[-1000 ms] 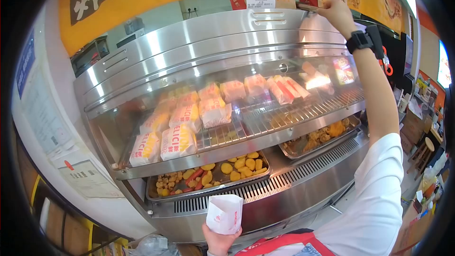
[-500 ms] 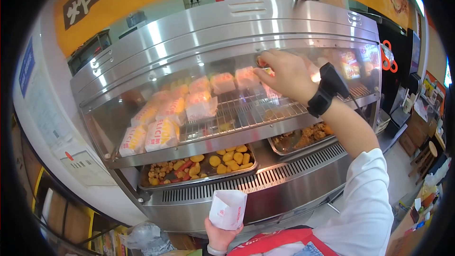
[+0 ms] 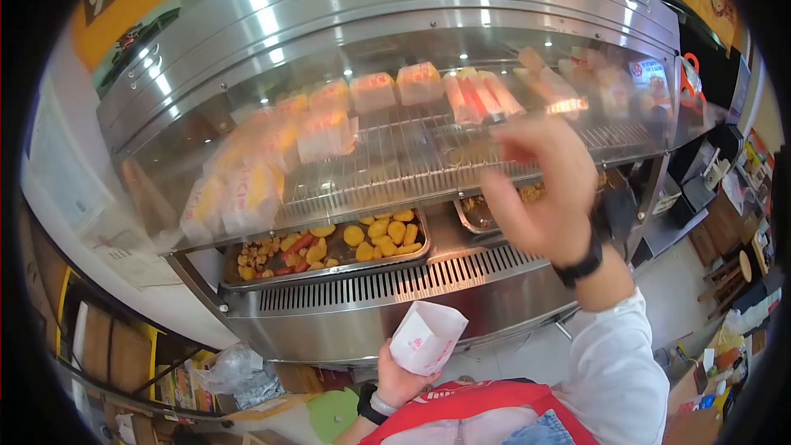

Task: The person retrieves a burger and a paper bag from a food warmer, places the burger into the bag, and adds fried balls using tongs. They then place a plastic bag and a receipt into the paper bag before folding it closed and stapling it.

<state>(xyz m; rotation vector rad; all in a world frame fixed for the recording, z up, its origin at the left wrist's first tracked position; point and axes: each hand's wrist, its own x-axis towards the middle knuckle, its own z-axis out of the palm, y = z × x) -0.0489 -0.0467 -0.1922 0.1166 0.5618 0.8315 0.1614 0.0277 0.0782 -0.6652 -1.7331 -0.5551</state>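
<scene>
My left hand (image 3: 401, 379) is closed around an open white paper bag (image 3: 427, 338) with red print, low in the centre. In front of the glass display case, my right hand (image 3: 540, 185) is raised, blurred, with thumb and fingers apart and nothing between them. Wrapped burgers (image 3: 247, 198) rest on the case's wire rack (image 3: 379, 165), with red and white paper sleeves (image 3: 482, 97) further right. Below, a metal tray (image 3: 418, 251) holds yellow nuggets (image 3: 354, 236), red sausages and small fried pieces. A second tray (image 3: 470, 218) is partly hidden behind my right hand.
The steel case (image 3: 329, 330) spans the view, with a slotted vent along its lower front. A clear plastic bag (image 3: 227, 371) lies at lower left. At right stand a wooden stool (image 3: 733, 284) and cluttered shelves. Orange scissor-like handles (image 3: 690, 74) hang at upper right.
My right hand has come down from the upper glass and its fingers have spread. My left hand and the paper bag have shifted slightly right and tilted. The view has tipped downward.
</scene>
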